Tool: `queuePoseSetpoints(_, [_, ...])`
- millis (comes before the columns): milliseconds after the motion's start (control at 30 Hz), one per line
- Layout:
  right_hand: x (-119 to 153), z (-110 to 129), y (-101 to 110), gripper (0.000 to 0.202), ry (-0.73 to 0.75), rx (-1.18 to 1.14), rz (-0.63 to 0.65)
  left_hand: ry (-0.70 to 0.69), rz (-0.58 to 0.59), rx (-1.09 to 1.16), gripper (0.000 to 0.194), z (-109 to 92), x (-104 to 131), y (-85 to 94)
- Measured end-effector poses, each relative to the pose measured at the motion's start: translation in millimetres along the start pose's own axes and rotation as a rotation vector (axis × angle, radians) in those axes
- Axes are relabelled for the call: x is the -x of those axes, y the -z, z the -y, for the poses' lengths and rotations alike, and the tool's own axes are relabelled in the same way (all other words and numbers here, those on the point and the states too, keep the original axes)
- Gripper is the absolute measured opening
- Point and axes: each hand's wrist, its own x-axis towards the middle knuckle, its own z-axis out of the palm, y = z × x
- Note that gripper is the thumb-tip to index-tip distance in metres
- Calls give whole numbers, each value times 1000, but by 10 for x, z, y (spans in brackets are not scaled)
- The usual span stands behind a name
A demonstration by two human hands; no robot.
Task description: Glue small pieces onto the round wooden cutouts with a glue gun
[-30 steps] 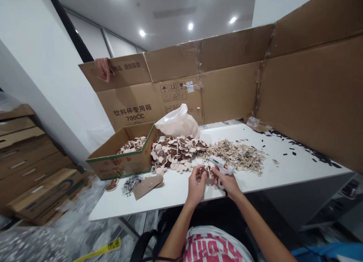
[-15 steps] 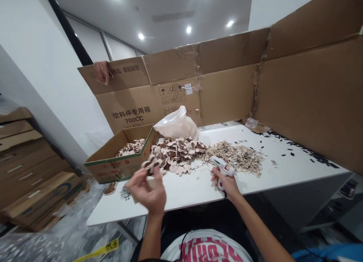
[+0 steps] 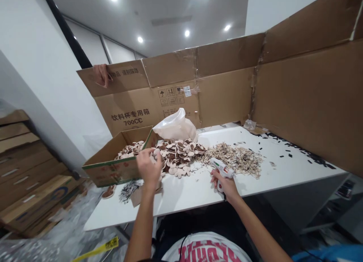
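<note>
My left hand (image 3: 149, 167) is raised at the right end of the open cardboard box (image 3: 110, 173), thumb and fingers apart; no piece shows in it, though the far side of the fingers is hidden. Just beyond lies a heap of brown-and-cream, rounded-eared felt-like cutouts (image 3: 181, 156). More such cutouts (image 3: 130, 149) fill part of the box. My right hand (image 3: 227, 186) grips a white glue gun (image 3: 222, 167) by its handle, above the table's front part. Behind the gun spreads a pile of thin pale strips (image 3: 238, 158).
Tall cardboard panels (image 3: 227, 92) wall the back and right of the white table (image 3: 181, 192). A white plastic bag (image 3: 177, 126) stands behind the heap. Small black pieces (image 3: 306, 152) lie scattered at right. Front left holds a lone cutout (image 3: 108, 192) and dark bits (image 3: 128, 191).
My left hand has moved forward and up toward the box; the brown cutout seen in its fingers before no longer shows. My right hand stays nearly still with the glue gun.
</note>
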Motion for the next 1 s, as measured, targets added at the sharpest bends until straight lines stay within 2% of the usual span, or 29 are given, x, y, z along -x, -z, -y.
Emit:
queuePoseSetpoints(67, [5, 6, 11, 52, 2, 5, 6, -86, 166, 132, 12, -234, 130, -302])
queuePoseSetpoints(133, [9, 14, 17, 51, 3, 11, 14, -120, 270, 190, 11, -425, 185, -611])
queuePoseSetpoints(233, [7, 29, 10, 52, 4, 20, 16, -169, 354, 165, 30, -569, 178, -1002])
queuePoseSetpoints(300, [2, 37, -2, 52, -5, 29, 13, -185, 387, 117, 33, -582, 173, -1167])
queuePoseSetpoints(367, [-3, 45, -12, 52, -15, 36, 11, -177, 401, 91, 25, -557, 193, -1239])
queuePoseSetpoints(467, [-1, 59, -17, 54, -23, 28, 11, -155, 436, 134, 17, -513, 261, -1193])
queuePoseSetpoints(567, [8, 69, -14, 53, -18, 14, 6, -118, 463, 263, 26, -535, 360, -1019])
queuePoseSetpoints(667, [14, 68, -12, 50, -9, 7, -4, -44, 431, 403, 30, -653, 535, -803])
queuePoseSetpoints(800, [13, 62, -11, 49, -14, 6, -7, 89, 422, 577, 26, -881, 925, -616])
queuePoseSetpoints(900, [14, 72, -10, 48, -17, 3, 1, 196, 527, 752, 22, -1006, 1208, -597])
queuePoseSetpoints(1000, [18, 91, -13, 49, -23, 9, 10, 306, 633, 922, 17, -1052, 1358, -618])
